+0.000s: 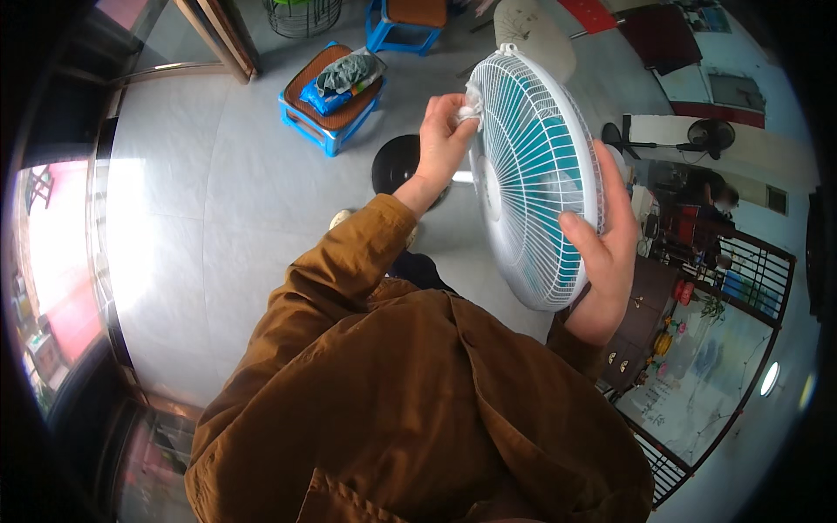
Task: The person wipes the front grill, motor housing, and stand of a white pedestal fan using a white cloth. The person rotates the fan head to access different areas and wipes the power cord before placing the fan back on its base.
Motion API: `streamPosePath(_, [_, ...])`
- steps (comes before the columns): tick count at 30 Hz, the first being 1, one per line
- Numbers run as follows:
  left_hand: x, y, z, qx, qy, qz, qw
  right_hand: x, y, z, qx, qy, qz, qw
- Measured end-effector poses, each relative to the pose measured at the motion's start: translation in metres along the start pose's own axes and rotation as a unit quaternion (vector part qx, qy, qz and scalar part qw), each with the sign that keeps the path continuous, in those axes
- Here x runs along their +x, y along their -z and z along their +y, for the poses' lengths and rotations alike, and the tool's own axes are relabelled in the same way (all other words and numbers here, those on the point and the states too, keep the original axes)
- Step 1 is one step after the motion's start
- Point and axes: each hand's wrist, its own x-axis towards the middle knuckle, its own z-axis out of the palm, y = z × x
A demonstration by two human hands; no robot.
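An electric fan [523,189] with a white wire guard and teal blades stands in front of me, its head turned sideways. A white pole [463,177] joins it to a round black base [395,163] on the floor. My left hand [448,131] pinches a crumpled white wipe [472,108] against the wires near the guard's upper left edge. On the opposite side, my right hand [608,255] grips the guard's white rim, the thumb in front and the fingers behind. Part of the black base is hidden by my left forearm.
A blue stool [330,137] with a brown top holds a blue packet [324,101] and a grey-green cloth [346,70]. Another blue stool [409,29] and a wire basket [302,18] stand farther off. A black fan [709,137] and a seated person [703,189] are at the right.
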Motion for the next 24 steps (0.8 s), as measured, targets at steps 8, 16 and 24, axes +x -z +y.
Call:
streamPosePath(8, [-0.09, -0.006, 0.012, -0.13, 0.129, -0.066, 0.981, -0.002, 0.002, 0.005, 0.034, -0.014, 0.0, 0.999])
streamPosePath(16, [-0.137, 0.001, -0.021, -0.008, 0.136, -0.123, 0.983, -0.001, 0.002, 0.003, 0.012, -0.013, -0.022, 1.0])
streamPosePath(24, [-0.068, -0.004, -0.011, -0.091, 0.224, -0.008, 0.97, -0.007, -0.002, 0.005, -0.002, -0.012, 0.026, 1.0])
